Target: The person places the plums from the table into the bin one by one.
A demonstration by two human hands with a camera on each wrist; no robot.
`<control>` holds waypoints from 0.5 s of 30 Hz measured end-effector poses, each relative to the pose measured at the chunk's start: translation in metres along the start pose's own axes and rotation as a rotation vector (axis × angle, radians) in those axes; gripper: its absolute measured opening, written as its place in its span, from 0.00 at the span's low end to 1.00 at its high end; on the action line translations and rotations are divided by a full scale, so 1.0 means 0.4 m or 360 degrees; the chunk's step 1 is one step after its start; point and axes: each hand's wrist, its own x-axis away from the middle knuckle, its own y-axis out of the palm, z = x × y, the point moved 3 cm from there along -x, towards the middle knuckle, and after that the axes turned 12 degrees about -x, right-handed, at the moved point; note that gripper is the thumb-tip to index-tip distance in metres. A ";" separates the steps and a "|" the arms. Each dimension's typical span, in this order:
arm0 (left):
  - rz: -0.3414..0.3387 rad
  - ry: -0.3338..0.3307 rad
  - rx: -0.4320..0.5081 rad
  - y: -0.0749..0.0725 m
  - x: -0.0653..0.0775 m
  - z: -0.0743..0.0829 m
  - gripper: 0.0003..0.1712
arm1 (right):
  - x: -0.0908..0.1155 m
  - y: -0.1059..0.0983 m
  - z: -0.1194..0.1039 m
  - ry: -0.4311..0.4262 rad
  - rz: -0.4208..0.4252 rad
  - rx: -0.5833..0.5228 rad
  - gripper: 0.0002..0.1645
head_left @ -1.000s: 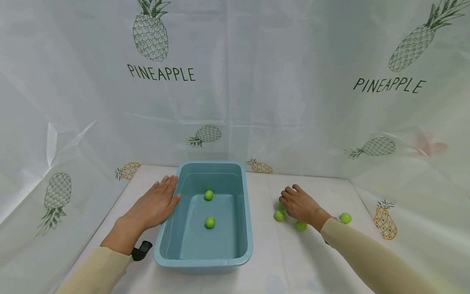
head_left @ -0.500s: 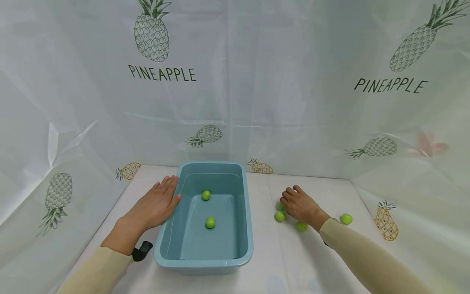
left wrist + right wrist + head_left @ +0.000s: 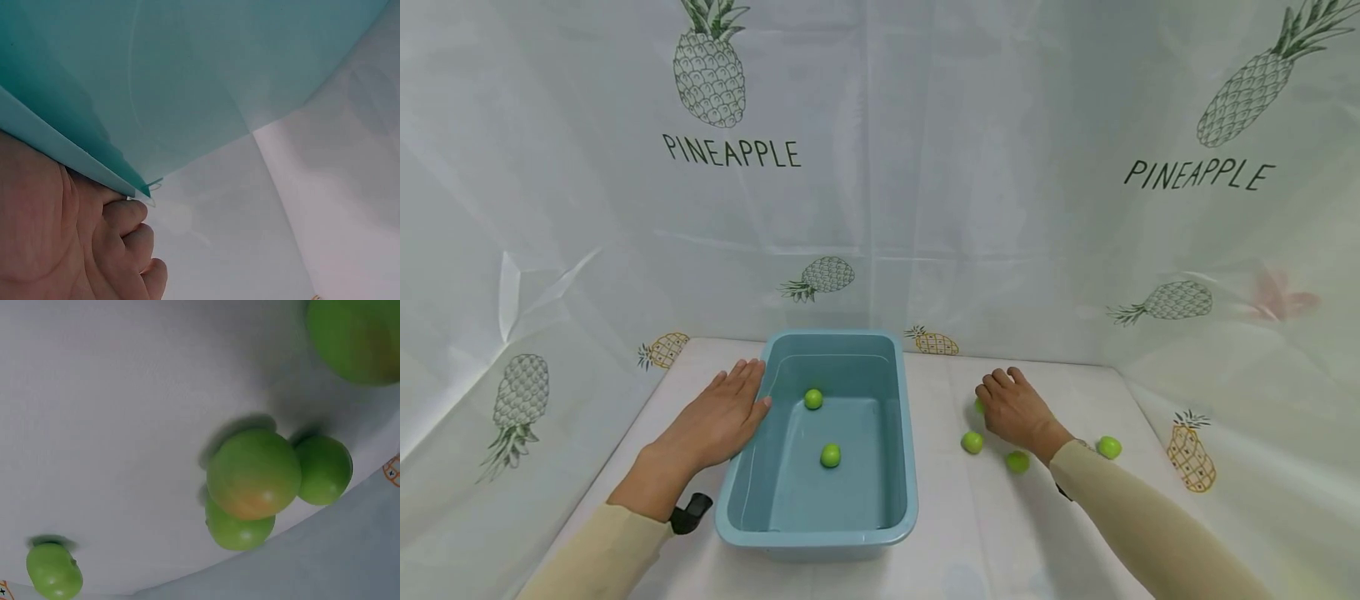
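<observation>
My left hand (image 3: 717, 421) rests along the left rim of a blue plastic tub (image 3: 908, 467), fingers straight and thumb over the edge. The left wrist view shows its palm (image 3: 44, 219) against the tub rim (image 3: 62, 150). Inside the tub lie a round green fruit (image 3: 813, 399) towards the back and another green fruit (image 3: 831, 455) near the middle. My right hand (image 3: 1015, 408) has curled fingers and holds a green fruit (image 3: 981, 406), mostly hidden behind the fingertips. Below that hand are a green fruit (image 3: 972, 442) and another green fruit (image 3: 1017, 462).
Another green fruit (image 3: 1108, 447) lies near the right forearm. In the right wrist view a large green fruit (image 3: 253, 475) with an orange blush overlaps other fruits. A white cloth (image 3: 940, 492) covers the table; a pineapple-printed curtain (image 3: 962, 208) hangs at the back and sides.
My right hand has shifted slightly up and away, the fruit at its fingertips moving with it. In the tub the rear fruit has rolled left. My left hand stays put.
</observation>
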 end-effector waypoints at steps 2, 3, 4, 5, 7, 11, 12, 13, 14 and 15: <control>0.0013 0.0008 -0.0018 -0.001 0.000 0.001 0.39 | -0.004 -0.010 0.010 0.0036 0.0033 0.0000 0.10; 0.0024 0.0012 -0.0029 -0.001 -0.001 0.001 0.39 | -0.005 -0.015 0.014 0.0044 0.0041 0.0001 0.11; 0.0035 0.0017 -0.0042 -0.003 -0.001 0.003 0.39 | -0.005 -0.020 0.017 0.0047 0.0046 0.0003 0.12; 0.0045 0.0021 -0.0054 -0.004 0.000 0.003 0.38 | -0.005 -0.025 0.019 0.0047 0.0050 0.0009 0.13; 0.0063 0.0030 -0.0076 -0.007 0.000 0.005 0.38 | -0.005 -0.034 0.022 0.0035 0.0063 0.0012 0.15; 0.0070 0.0036 -0.0105 -0.010 -0.001 0.006 0.38 | -0.006 -0.049 0.023 -0.0022 0.0081 0.0063 0.18; 0.0069 0.0038 -0.0110 -0.011 -0.001 0.006 0.38 | -0.006 -0.053 0.024 -0.0041 0.0087 0.0079 0.18; 0.0066 0.0038 -0.0116 -0.011 -0.001 0.005 0.38 | -0.007 -0.057 0.024 -0.0059 0.0091 0.0100 0.18; 0.0062 0.0039 -0.0120 -0.013 -0.001 0.005 0.38 | -0.008 -0.062 0.024 -0.0077 0.0098 0.0119 0.18; 0.0054 0.0038 -0.0120 -0.014 -0.002 0.005 0.38 | -0.009 -0.067 0.023 -0.0093 0.0103 0.0137 0.18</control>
